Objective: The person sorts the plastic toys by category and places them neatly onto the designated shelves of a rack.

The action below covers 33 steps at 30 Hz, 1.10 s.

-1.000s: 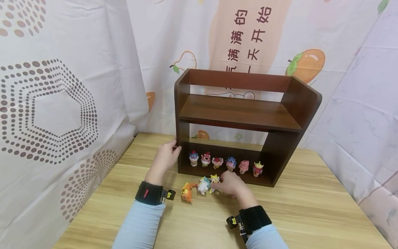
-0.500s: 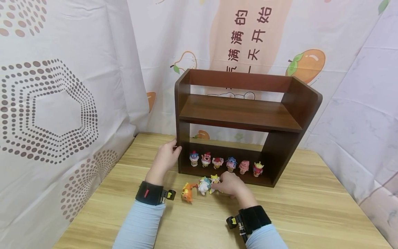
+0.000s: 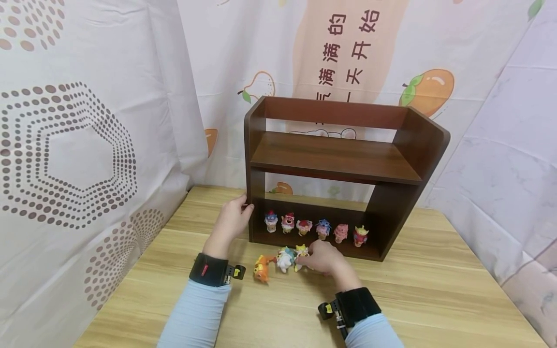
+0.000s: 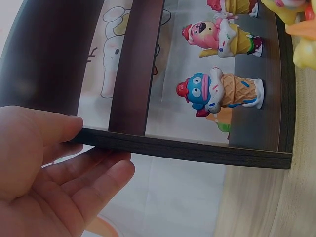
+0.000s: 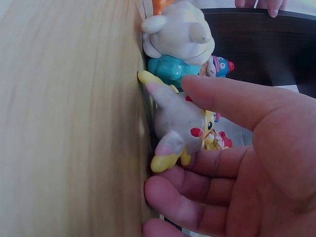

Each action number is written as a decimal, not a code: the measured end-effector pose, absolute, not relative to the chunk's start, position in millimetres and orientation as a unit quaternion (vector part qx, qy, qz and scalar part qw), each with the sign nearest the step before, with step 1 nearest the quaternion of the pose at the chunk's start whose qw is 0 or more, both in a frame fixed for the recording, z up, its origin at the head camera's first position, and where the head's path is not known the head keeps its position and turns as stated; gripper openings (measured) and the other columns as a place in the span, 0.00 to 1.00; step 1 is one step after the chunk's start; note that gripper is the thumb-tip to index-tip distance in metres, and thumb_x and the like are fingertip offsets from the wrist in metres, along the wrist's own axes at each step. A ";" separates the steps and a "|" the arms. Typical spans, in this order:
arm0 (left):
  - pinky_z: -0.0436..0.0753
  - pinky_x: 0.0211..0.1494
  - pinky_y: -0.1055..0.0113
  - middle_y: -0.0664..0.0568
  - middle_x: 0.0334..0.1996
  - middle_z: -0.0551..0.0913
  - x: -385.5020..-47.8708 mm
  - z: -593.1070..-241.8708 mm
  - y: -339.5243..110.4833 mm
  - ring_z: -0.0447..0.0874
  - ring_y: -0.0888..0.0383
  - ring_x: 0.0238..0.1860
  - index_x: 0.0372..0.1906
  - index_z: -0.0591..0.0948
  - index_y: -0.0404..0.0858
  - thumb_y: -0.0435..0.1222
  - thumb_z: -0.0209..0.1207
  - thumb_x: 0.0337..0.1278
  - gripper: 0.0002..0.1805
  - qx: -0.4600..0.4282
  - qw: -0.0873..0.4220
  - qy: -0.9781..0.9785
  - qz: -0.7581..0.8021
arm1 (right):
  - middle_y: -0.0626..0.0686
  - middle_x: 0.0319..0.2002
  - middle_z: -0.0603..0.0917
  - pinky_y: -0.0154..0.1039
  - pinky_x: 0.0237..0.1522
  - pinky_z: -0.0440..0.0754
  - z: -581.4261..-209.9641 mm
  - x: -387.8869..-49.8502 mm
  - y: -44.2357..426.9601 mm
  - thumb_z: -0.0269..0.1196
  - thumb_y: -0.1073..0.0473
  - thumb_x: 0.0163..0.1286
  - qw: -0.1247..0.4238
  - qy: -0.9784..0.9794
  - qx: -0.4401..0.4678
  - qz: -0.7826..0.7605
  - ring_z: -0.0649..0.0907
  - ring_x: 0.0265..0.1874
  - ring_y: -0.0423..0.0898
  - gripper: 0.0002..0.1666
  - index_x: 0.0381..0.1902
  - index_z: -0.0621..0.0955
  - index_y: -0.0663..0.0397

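Note:
A dark brown two-tier wooden shelf (image 3: 335, 157) stands on the table. My left hand (image 3: 231, 220) grips the front edge of its left side panel (image 4: 197, 154), thumb on one face and fingers on the other. Just in front of the shelf, my right hand (image 3: 324, 258) has thumb and fingers around a small white-and-yellow figurine (image 5: 177, 123) that lies on the tabletop. Beside that lie a white-and-teal figurine (image 3: 285, 260) and an orange figurine (image 3: 261, 269). Part of the white-and-yellow one is hidden by my right hand in the head view.
Several ice-cream-cone figurines stand in a row on the lower tier, from a blue-headed one (image 3: 271, 221) at the left to a green-headed one (image 3: 360, 236) at the right. A printed curtain (image 3: 226, 43) hangs behind. The wood-grain table (image 3: 457, 290) extends around the shelf.

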<state>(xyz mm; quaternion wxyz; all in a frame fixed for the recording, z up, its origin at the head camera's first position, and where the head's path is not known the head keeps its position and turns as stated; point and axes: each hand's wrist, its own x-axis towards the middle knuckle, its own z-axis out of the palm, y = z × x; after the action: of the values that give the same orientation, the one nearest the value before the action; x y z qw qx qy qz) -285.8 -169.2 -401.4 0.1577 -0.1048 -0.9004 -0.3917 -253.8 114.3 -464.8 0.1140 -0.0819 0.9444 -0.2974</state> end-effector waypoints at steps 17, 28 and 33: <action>0.80 0.61 0.48 0.34 0.63 0.77 -286.1 -402.1 -169.0 0.81 0.41 0.59 0.70 0.73 0.28 0.38 0.56 0.75 0.26 -0.103 0.159 -0.902 -0.388 | 0.51 0.22 0.78 0.38 0.16 0.73 -464.8 -253.9 121.0 0.74 0.47 0.58 0.098 0.941 -0.089 -0.311 0.75 0.14 0.45 0.22 0.35 0.81 0.60; 0.79 0.62 0.47 0.33 0.63 0.78 -285.4 -401.2 -168.6 0.81 0.41 0.60 0.69 0.74 0.28 0.38 0.56 0.75 0.25 -0.103 0.160 -0.902 -0.388 | 0.46 0.17 0.75 0.38 0.22 0.71 -458.5 -254.4 125.5 0.76 0.50 0.56 0.063 0.940 -0.088 -0.324 0.74 0.16 0.42 0.20 0.30 0.81 0.60; 0.80 0.61 0.47 0.33 0.63 0.78 -285.1 -401.1 -168.7 0.81 0.41 0.60 0.69 0.73 0.28 0.38 0.55 0.75 0.26 -0.104 0.156 -0.902 -0.389 | 0.48 0.23 0.82 0.43 0.34 0.82 -455.9 -254.6 125.3 0.77 0.52 0.57 0.051 0.938 -0.086 -0.333 0.82 0.20 0.44 0.30 0.51 0.81 0.65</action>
<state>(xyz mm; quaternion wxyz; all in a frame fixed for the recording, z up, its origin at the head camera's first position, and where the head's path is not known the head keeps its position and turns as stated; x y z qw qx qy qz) -285.1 -168.7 -401.1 0.1555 -0.1041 -0.9020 -0.3890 -254.6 125.3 -455.9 0.0509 -0.0864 0.9375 -0.3332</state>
